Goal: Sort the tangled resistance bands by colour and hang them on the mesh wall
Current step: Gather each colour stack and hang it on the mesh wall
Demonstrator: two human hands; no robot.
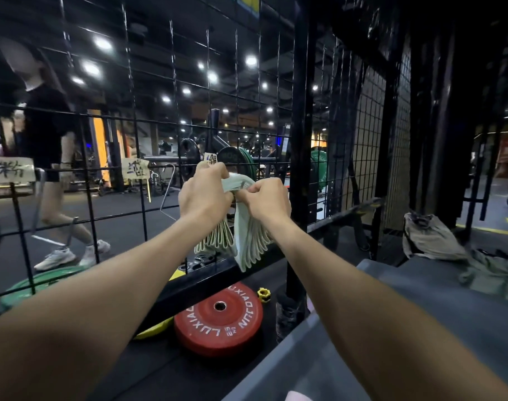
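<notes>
Both hands are working up at the mesh wall [143, 117]. The left hand [203, 195] is gripping the top of a bunch of pale green resistance bands [248, 241], its grip clenched round the folded upper bend. The right hand [265, 199], touching the bunch just beside the left grip, is pinching the bands' upper fold, probably to spread or seat them on a hook, though any hook is hidden behind the fingers. Below both grips the loops are hanging free in two sheaves, so the one colour is being kept together. Far below the grips a red weight plate [218, 319] is lying on the floor. Beyond the mesh, left of the grips, a person [49, 157] is walking.
</notes>
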